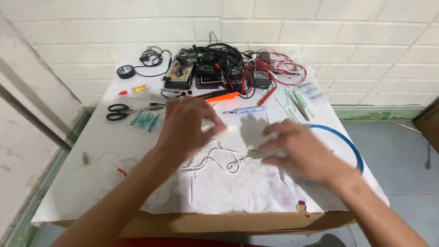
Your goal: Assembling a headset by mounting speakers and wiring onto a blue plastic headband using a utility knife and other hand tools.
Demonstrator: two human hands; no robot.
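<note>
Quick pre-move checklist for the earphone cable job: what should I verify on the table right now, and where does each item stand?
1. Left hand has hold of a small white piece: ok, pinched at the fingertips.
2. Right hand has grip of a white tissue: cannot tell, motion blur.
3. White earphone cable lies free between the hands: ok, loose on the table.
4. Scissors within view: ok, at the left.
5. Glue tube closed: cannot tell.

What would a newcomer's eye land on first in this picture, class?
First, the two hands at the centre: the left hand and right hand meet over white earphone cables, blurred. Next, the tangle of black devices and red wires along the table's far edge, then the black-handled scissors at left.
</note>
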